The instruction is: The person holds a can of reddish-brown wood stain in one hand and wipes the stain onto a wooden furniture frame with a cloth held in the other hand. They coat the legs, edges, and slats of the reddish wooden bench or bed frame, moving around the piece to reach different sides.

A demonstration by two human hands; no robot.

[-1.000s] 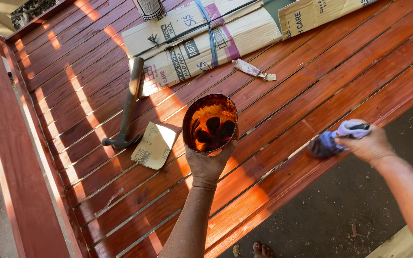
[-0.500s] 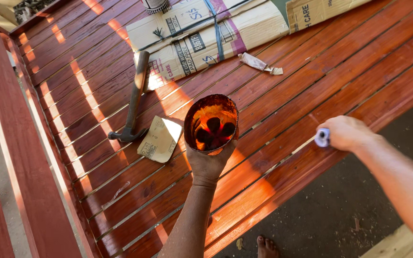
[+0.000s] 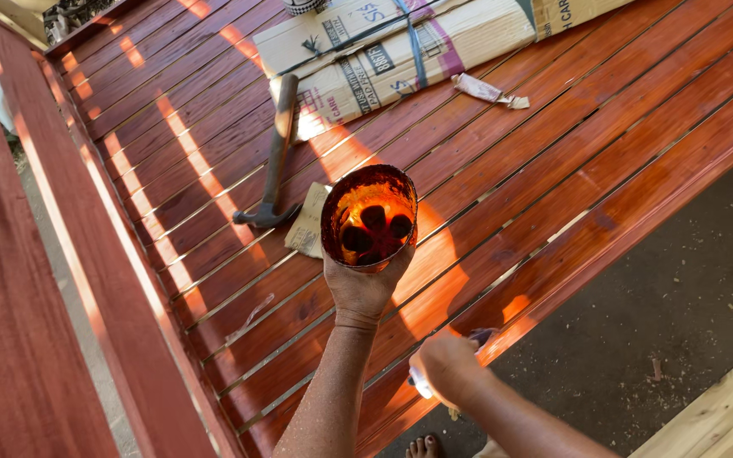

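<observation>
Red-stained slats point(image 3: 553, 161) fill the view, glossy and striped with sunlight, with bare ground beyond their near edge; the left hand point(image 3: 365, 288) is raised over them, fingers wrapped from below around a cup point(image 3: 370, 216) of dark stain, mouth up and roughly level, fingertips showing through its wall. Down and to the right of those fingers, the right hand point(image 3: 444, 366) sits just at the near edge of the slats, closed on a brush point(image 3: 422, 383) (only a pale stub of handle and a bluish scrap show, so its working end cannot be told); the right hand is the nearer to the wet edge. Beyond the cup lie a hammer point(image 3: 276, 157), handle running away from the fingers, a folded paper point(image 3: 309, 222) beside its head, and tied cartons point(image 3: 400, 51) farther off. Both forearms rise from the bottom of the view, the left nearly straight up, the right angled in.
</observation>
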